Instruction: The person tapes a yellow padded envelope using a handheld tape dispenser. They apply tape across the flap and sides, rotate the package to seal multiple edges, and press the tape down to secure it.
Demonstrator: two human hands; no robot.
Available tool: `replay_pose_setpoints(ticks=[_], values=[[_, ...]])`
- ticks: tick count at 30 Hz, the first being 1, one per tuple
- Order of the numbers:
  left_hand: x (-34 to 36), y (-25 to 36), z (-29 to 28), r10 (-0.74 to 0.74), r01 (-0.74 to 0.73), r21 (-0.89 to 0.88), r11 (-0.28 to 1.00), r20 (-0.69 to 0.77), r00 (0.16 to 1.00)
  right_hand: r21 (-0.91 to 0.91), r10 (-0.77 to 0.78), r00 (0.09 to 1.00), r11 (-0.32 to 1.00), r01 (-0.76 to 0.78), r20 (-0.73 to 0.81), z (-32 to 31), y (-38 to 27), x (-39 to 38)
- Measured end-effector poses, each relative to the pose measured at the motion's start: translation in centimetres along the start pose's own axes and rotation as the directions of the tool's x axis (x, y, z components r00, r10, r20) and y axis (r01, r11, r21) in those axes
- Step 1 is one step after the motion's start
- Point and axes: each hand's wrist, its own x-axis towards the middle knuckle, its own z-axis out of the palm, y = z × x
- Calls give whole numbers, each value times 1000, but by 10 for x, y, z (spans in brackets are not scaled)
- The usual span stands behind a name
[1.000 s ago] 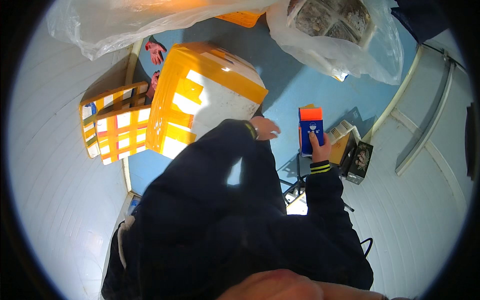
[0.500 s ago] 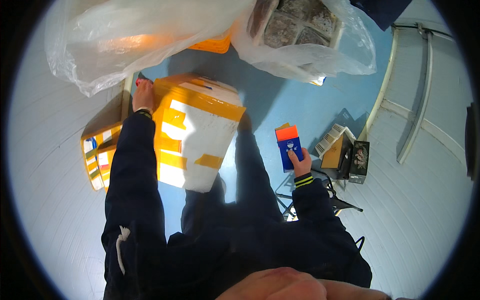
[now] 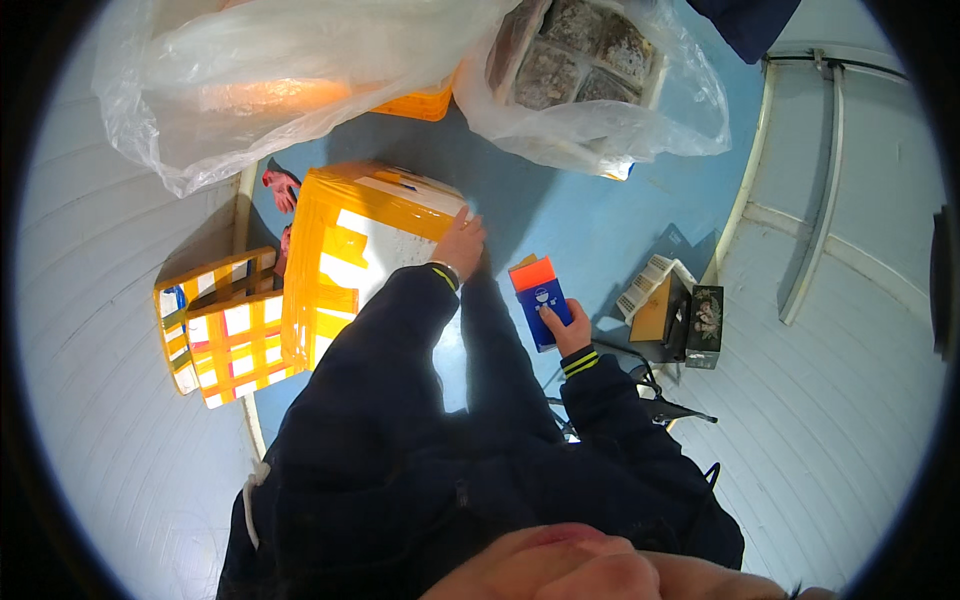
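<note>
A white box wrapped in yellow tape (image 3: 345,245) stands on the floor in front of my legs, left of centre. My left hand (image 3: 460,245) is closed on its right far corner, and that forearm hides the box's near right part. My right hand (image 3: 570,327) is closed around a flat blue packet with an orange end (image 3: 541,310), thumb on its front face. A sliver of tan shows behind the packet's upper end. Two pinkish-red gloves (image 3: 281,189) lie beyond and beside the box's left side.
More yellow-taped white boxes (image 3: 240,350) lean by the left wall. Clear plastic bags (image 3: 330,60) cover an orange crate (image 3: 425,103) and dark grey blocks (image 3: 580,60) at the far side. At right are a dark printed box (image 3: 704,325), a cream slatted object (image 3: 648,285) and a black-framed stand (image 3: 680,410).
My left hand has left the box's left far corner and crossed to its right far corner. The gloves now show. My right hand still holds the packet.
</note>
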Motion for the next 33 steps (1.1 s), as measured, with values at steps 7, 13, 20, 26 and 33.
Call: replay_pose_setpoints(ticks=[7, 13, 20, 26, 33], values=[[-5, 14, 25, -155, 162, 270, 949, -44, 987, 125, 16, 997, 992, -6, -75, -10, 30, -2], [-100, 57, 7, -429, 239, -600, 764, -195, 882, 218, -92, 992, 973, 70, 89, -6, 24, -14], [-144, 45, -30, -284, 215, -754, -621, 472, 835, 183, -155, 887, 980, 81, 435, 13, -33, -27], [-160, 27, -51, -285, 202, -748, -632, 467, 837, 116, -167, 814, 986, 123, 556, 41, -76, -24], [-194, -36, -26, -605, 175, -927, -333, 352, 714, -28, -198, 773, 963, 268, 603, 97, -114, -16]])
